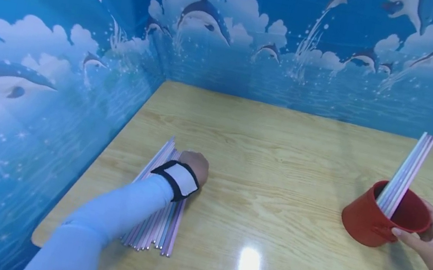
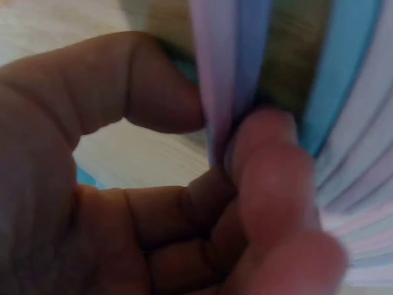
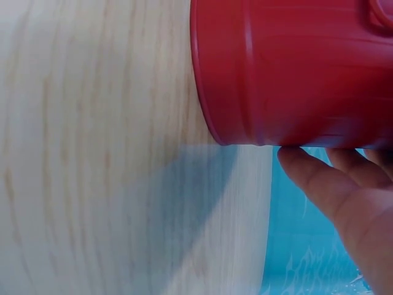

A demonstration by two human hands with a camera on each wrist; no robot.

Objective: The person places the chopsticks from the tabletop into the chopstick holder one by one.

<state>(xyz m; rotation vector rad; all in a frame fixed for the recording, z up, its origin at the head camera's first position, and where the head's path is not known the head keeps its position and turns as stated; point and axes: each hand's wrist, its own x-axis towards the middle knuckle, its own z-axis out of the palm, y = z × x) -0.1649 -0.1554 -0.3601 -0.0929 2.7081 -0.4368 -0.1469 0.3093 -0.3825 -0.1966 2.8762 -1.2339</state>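
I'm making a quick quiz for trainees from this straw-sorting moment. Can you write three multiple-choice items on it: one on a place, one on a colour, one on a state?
1. Where does the pile of straws lie on the table?
A. near its left edge
B. at its far right corner
C. inside the cup

2. What colour is the cup?
A. blue
B. red
C. white

3. What is the left hand doing?
A. resting flat and open
B. pinching straws from the pile
C. holding the cup

Answers:
1 A, the head view shows the pile by the left edge.
2 B, head and right wrist views show red.
3 B, the left wrist view shows thumb and finger closed on straws.
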